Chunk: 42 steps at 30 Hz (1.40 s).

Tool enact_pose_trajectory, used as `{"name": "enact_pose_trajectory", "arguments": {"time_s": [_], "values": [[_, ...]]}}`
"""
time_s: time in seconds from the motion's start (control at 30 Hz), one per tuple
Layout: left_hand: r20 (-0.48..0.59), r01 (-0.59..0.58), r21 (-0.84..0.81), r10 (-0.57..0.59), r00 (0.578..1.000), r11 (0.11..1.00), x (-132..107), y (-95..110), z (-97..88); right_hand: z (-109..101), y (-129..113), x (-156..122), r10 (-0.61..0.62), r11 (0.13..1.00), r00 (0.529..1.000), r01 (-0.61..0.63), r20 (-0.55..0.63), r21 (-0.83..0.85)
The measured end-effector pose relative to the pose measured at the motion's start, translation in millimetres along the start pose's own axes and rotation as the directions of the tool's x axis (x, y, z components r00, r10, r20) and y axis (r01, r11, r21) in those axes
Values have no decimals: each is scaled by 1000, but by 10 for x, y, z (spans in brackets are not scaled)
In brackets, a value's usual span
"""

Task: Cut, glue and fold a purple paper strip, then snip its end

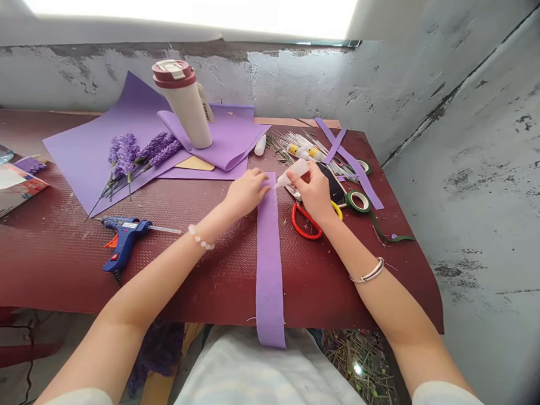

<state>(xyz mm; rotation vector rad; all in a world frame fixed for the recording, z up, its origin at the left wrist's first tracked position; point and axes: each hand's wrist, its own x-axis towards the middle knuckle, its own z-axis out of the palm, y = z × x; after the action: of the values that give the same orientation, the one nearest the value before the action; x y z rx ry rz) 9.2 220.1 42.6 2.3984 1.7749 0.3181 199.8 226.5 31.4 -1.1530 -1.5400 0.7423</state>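
A long purple strip (270, 256) of paper or felt runs straight toward me across the table, its near end hanging over the edge. My left hand (248, 192) has its fingers bent and pressed on the left side of the strip's far end, holding it down. In my right hand (314, 189) is a small white glue bottle (297, 169), gripped between thumb and fingers. The bottle is tilted, with its thin nozzle at the strip's right edge near the far end. Red-and-yellow-handled scissors (305, 222) lie just under my right hand, partly hidden.
A blue glue gun (127, 238) lies at left, below purple flower stems (126, 154). Behind stand a lidded cup (184, 106) and purple sheets (89, 141). Wires (295, 141), small bottles (314, 152), green tape (358, 201) and crossed purple strips (361, 173) crowd the right.
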Motion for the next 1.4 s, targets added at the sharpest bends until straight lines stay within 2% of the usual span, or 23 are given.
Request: {"name": "enact_pose_trajectory", "arguments": {"time_s": [0.1,0.23,0.43,0.6,0.77,1.1,1.4], "values": [[32,-23,-3,23,999,1000,-198,29,172,90,-38,7,-73,986,997,75,16,-149],[56,-37,-4,37,998,999,-251,17,272,107,-40,-24,-106,969,994,108,21,-223],[103,-53,-4,53,993,999,-233,-43,229,81,-49,-38,-140,952,989,146,42,-268],[123,-54,-5,55,991,999,-252,-32,216,51,-141,-94,-89,951,986,125,138,-283],[130,-55,-2,54,990,999,-254,-24,202,65,-181,-90,-126,952,989,142,75,-273],[120,-65,-9,65,991,998,-253,-37,214,-26,-289,-187,-5,960,986,52,168,-275],[118,-65,-12,66,991,998,-249,-44,230,-32,-276,-233,-41,950,990,81,138,-300]]}}
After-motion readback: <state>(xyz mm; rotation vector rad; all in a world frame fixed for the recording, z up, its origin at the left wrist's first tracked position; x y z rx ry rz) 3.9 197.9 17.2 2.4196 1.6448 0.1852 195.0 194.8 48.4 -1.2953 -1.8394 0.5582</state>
